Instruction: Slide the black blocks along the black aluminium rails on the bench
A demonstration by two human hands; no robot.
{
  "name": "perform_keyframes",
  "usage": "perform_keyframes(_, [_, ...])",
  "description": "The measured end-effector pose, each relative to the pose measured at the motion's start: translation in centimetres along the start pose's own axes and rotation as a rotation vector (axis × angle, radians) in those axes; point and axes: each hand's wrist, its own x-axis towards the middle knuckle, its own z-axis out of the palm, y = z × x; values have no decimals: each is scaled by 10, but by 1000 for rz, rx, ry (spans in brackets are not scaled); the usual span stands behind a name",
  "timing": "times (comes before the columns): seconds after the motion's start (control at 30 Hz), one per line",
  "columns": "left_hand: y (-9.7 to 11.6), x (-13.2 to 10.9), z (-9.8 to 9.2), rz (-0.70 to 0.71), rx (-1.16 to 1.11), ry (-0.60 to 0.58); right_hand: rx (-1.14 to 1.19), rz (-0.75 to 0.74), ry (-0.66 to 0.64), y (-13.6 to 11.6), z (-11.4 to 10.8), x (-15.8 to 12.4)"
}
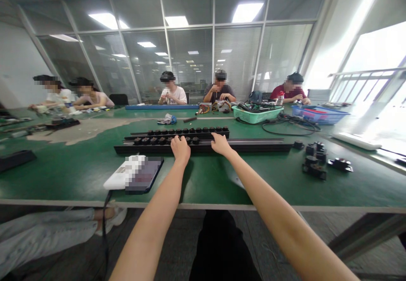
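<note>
Both my arms reach forward over the green table (206, 179). My left hand (180, 148) rests with curled fingers on a long black strip (253, 146) that holds a row of black socket modules (158, 140). My right hand (220, 143) lies on the same strip a little to the right, fingers bent down onto it; what the fingers hold, if anything, is hidden. A second black strip (187, 132) filled with socket modules lies just behind. A phone (144, 174) and a white power bank (122, 173) lie to the left of my left arm.
Loose black socket modules (314, 162) sit at the right. A green basket (256, 114) and a blue basket (319, 114) with cables stand behind. Several people sit working along the far side and left. Someone's legs (47, 234) show under the table's left.
</note>
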Motion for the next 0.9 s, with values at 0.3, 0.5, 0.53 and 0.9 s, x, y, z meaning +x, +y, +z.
perform_keyframes(0.3, [18,-5,2,-6,-296,-24,66,-194,187,44,-3,-23])
perform_keyframes(0.5, [28,-12,8,238,-346,-87,95,-198,235,56,-1,-33])
perform_keyframes(0.53, [28,-13,9,275,-358,-92,84,-194,230,55,-1,-32])
perform_keyframes(0.9, [32,-12,15,598,-428,-204,-107,-186,195,49,1,-33])
